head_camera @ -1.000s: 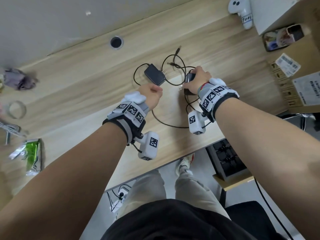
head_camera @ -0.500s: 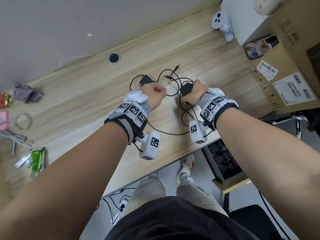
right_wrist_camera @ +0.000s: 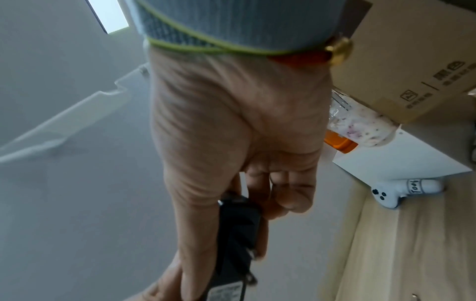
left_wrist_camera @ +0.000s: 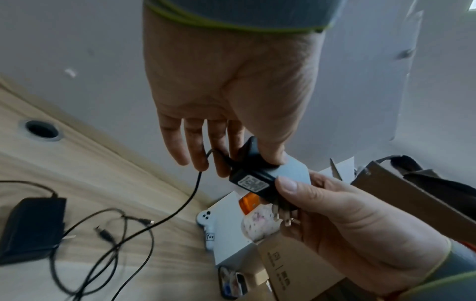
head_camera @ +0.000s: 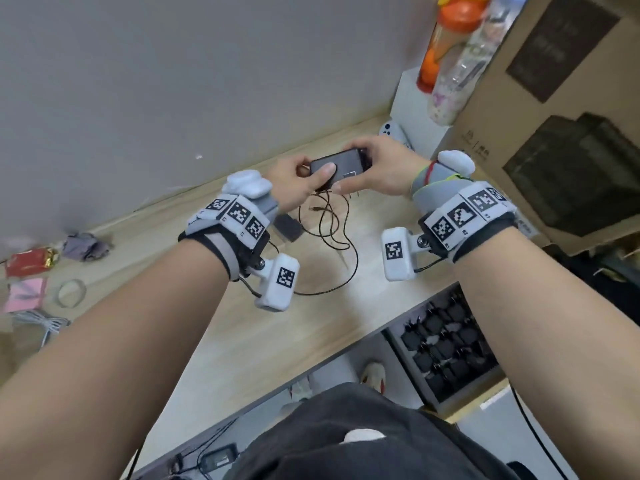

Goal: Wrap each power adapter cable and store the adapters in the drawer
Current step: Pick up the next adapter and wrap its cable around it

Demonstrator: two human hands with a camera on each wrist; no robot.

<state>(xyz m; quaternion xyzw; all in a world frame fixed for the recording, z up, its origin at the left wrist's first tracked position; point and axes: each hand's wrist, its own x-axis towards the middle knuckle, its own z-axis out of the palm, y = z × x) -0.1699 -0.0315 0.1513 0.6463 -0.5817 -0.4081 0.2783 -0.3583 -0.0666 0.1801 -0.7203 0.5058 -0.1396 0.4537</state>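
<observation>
Both hands hold one black power adapter (head_camera: 341, 164) raised above the wooden desk (head_camera: 242, 327). My left hand (head_camera: 311, 178) pinches its left end, thumb on top, seen close in the left wrist view (left_wrist_camera: 231, 160). My right hand (head_camera: 362, 176) grips the plug end, the prongs by its fingers (left_wrist_camera: 296, 205). The adapter's thin black cable (head_camera: 329, 223) hangs down in loose loops onto the desk. A second black adapter (head_camera: 287, 227) lies flat on the desk below my left wrist, its cable (left_wrist_camera: 103, 244) tangled beside it. An open drawer (head_camera: 446, 348) under the desk's right edge holds several black adapters.
A white game controller (head_camera: 393, 131) lies at the back by a white box with bottles (head_camera: 446, 64) on it. A large cardboard box (head_camera: 554, 140) stands at the right. At the far left are a tape ring (head_camera: 71, 292), a white cable (head_camera: 41, 323) and wrappers.
Both hands have lifted one adapter off the desk and now hold it between them in the air, its cable trailing down. The other adapter stays on the desk.
</observation>
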